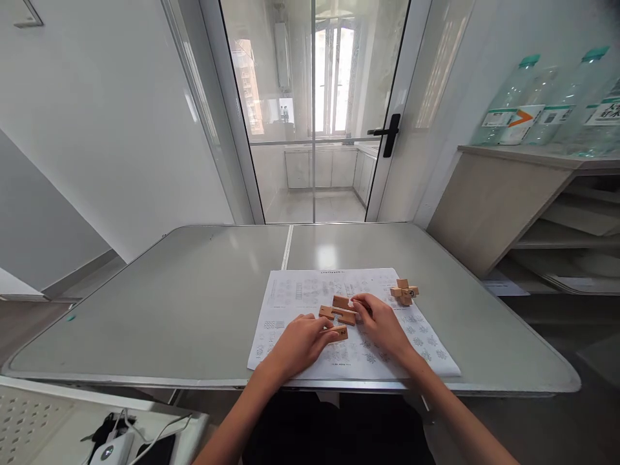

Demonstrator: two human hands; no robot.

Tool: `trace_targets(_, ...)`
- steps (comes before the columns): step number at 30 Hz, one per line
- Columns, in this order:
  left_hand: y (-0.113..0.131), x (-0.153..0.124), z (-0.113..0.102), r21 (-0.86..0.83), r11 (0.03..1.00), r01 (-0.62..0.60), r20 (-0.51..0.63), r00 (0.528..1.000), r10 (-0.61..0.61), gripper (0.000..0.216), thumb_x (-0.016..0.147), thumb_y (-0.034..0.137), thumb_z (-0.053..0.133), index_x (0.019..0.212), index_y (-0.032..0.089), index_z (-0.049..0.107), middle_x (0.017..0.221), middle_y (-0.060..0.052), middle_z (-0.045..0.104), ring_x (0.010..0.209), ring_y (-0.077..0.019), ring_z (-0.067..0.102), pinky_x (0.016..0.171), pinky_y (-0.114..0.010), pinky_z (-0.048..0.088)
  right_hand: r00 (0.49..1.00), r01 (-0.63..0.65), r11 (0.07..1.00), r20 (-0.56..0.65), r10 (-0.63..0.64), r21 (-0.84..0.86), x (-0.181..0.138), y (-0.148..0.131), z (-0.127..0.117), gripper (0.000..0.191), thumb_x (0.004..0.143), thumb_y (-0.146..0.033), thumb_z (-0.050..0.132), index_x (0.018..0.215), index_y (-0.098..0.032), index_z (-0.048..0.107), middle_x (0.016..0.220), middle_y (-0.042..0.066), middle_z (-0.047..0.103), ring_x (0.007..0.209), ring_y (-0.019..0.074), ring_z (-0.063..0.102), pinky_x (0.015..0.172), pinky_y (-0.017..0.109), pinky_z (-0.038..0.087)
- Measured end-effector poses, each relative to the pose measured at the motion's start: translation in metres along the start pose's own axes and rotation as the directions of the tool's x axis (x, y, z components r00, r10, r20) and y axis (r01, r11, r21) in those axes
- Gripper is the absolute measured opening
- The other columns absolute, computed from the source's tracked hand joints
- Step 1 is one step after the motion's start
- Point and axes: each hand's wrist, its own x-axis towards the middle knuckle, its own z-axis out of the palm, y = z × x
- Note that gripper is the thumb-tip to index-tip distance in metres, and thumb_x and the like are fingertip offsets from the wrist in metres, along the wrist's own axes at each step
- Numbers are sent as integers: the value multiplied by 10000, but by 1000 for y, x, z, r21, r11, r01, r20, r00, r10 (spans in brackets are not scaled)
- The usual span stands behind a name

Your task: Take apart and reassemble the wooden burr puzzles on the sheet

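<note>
My left hand (301,342) is closed, its thumb and fingers pinching a small wooden puzzle block (343,333) marked with a dark figure like a 2. My right hand (382,321) is closed too, its fingertips at the right end of another wooden puzzle block (341,301). Between the two hands is a notched wooden puzzle piece (332,313), its cut-out facing up. Under all of these a printed paper sheet (285,294) with rows of small diagrams covers the table's near part. An interlocked wooden burr puzzle (403,293) stands at the sheet's right edge.
The grey table (169,310) has a metal-trimmed edge and a seam. Beyond it is a glass door (295,168) with a black handle (390,134). Plastic bottles (508,106) stand on a shelf unit (508,200) at right. Cables and a white device (112,449) lie at lower left.
</note>
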Motion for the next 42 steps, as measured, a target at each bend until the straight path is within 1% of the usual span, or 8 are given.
trace_targets(4, -12, 7, 9, 203, 976, -84, 43, 996, 77, 358, 1056, 394, 471, 778, 221, 617, 755, -31, 640, 742, -226, 602, 788, -346, 437, 999, 36, 999, 15, -35, -36, 3, 3, 8, 272, 1041, -368, 468, 1049, -194, 677, 1042, 93, 738, 950, 254, 690, 867, 415, 543)
trace_targets(8, -20, 11, 17, 308, 941, -140, 67, 990, 125, 325, 1085, 330, 384, 875, 210, 601, 987, -78, 661, 861, -235, 621, 820, -375, 466, 998, 68, 995, 7, -67, -68, 0, 4, 12, 276, 1045, -375, 478, 1037, -199, 691, 1040, 102, 711, 983, 269, 658, 899, 452, 539)
trace_targets(16, -32, 18, 14, 351, 930, -110, -71, 987, 144, 167, 1013, 379, 577, 1020, 215, 606, 1127, -85, 592, 992, -258, 600, 896, -432, 526, 991, 134, 982, 12, -133, -133, -3, 1, 11, 314, 1072, -373, 449, 1093, -198, 708, 1054, 107, 660, 1008, 270, 639, 910, 468, 555)
trace_targets(24, -47, 26, 1, 361, 931, -61, -113, 988, 109, 632, 830, 426, 828, 1337, 232, 504, 1386, -140, 519, 1294, -358, 502, 1083, -559, 470, 987, 161, 974, 41, -157, -158, -27, 0, -9, 259, 1072, -314, 455, 1244, -231, 629, 1238, 105, 661, 1162, 279, 636, 1015, 494, 542)
trace_targets(28, -38, 31, 10, 318, 946, -69, -115, 987, 110, 628, 862, 378, 800, 1378, 240, 470, 1466, -149, 482, 1377, -361, 449, 1133, -567, 429, 991, 130, 986, 16, -129, -107, -44, 0, -17, 291, 1070, -351, 456, 1299, -243, 599, 1318, 111, 631, 1227, 280, 618, 1051, 490, 530)
trace_targets(35, -8, 47, 55, 310, 947, -85, -71, 991, 112, 438, 877, 453, 761, 1209, 224, 590, 1293, -114, 590, 1239, -334, 533, 1054, -521, 472, 996, -68, 995, -47, 71, 66, -58, -2, -22, 324, 1042, -455, 483, 1193, -220, 647, 1252, 117, 685, 1069, 271, 674, 925, 429, 562)
trace_targets(39, -15, 63, 73, 395, 919, 9, -169, 984, 63, 290, 923, 418, 692, 1129, 222, 629, 1220, -96, 589, 1166, -298, 552, 1026, -486, 482, 990, -137, 986, -32, 140, 92, -58, -2, -25, 359, 1021, -504, 494, 1139, -218, 676, 1195, 114, 724, 1033, 276, 688, 820, 375, 562)
trace_targets(42, -33, 75, 67, 460, 885, 65, -222, 974, 43, 236, 928, 374, 673, 1101, 217, 640, 1176, -91, 589, 1135, -283, 550, 1018, -464, 485, 992, -121, 989, -30, 124, 87, -58, -5, -26, 372, 1010, -519, 501, 1116, -217, 690, 1163, 112, 737, 997, 275, 697, 798, 370, 557)
